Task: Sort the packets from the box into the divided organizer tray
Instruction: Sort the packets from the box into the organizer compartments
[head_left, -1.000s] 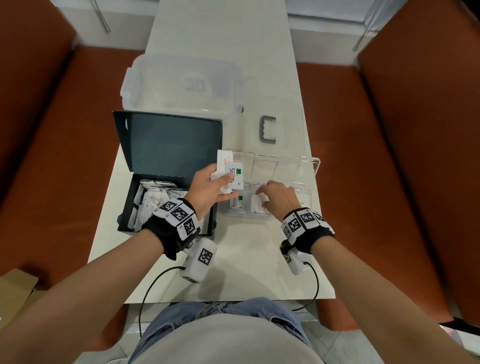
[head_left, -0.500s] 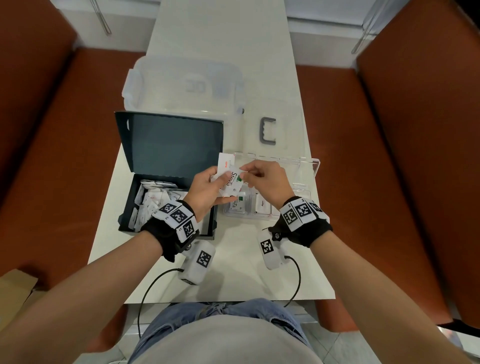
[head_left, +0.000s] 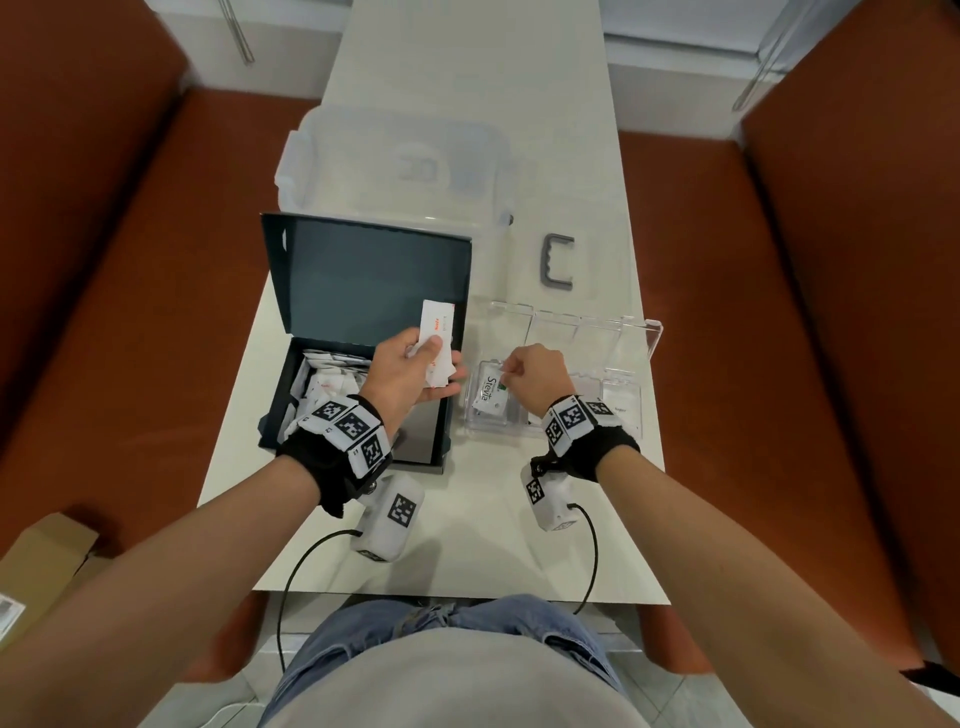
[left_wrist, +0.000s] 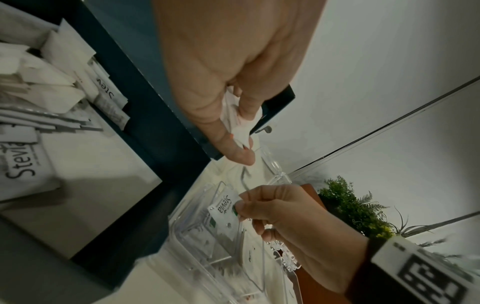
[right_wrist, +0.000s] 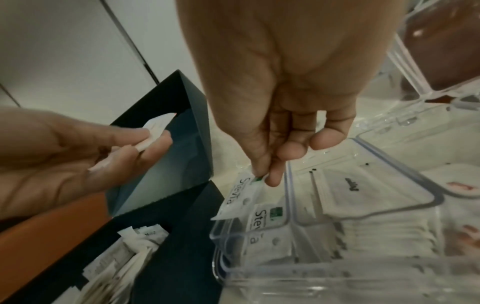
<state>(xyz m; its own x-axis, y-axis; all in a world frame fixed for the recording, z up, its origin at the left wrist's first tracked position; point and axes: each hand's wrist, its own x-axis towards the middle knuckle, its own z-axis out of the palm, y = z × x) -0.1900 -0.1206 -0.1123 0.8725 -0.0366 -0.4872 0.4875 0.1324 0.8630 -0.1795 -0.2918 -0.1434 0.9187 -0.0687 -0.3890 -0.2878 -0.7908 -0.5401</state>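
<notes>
The box (head_left: 358, 364) sits at the left of the table (head_left: 483, 545), lid propped open behind it, loose packets (head_left: 324, 382) heaped in its left half; the left hand (head_left: 410, 376) hovers over its right side, fingers and thumb curled round a small fan of packets (head_left: 436, 343), one with red print standing up above the rest; how many it grips cannot be counted; the tray (head_left: 644, 332) lies just right of the box, clear, lid hinged back, its cells running left to right; the right hand (head_left: 535, 376) is over the tray's nearest-left cell, thumb and forefinger pinching the top corner of a Stevia packet (head_left: 491, 395), the other fingers curled loosely beneath; that packet hangs with its long axis running toward the person, lower end tipped down across the cell's left wall, as the right wrist view shows; another Stevia packet (right_wrist: 267, 218) already lies flat in that cell, and the cell to its right holds differently printed packets (right_wrist: 358, 191); the move ahead looks to turn on this: the packet is directly above its matching cell, so the right hand, far nearer than the left, need only lower and let go, provided the low end clears the wall rather than catching on it.
</notes>
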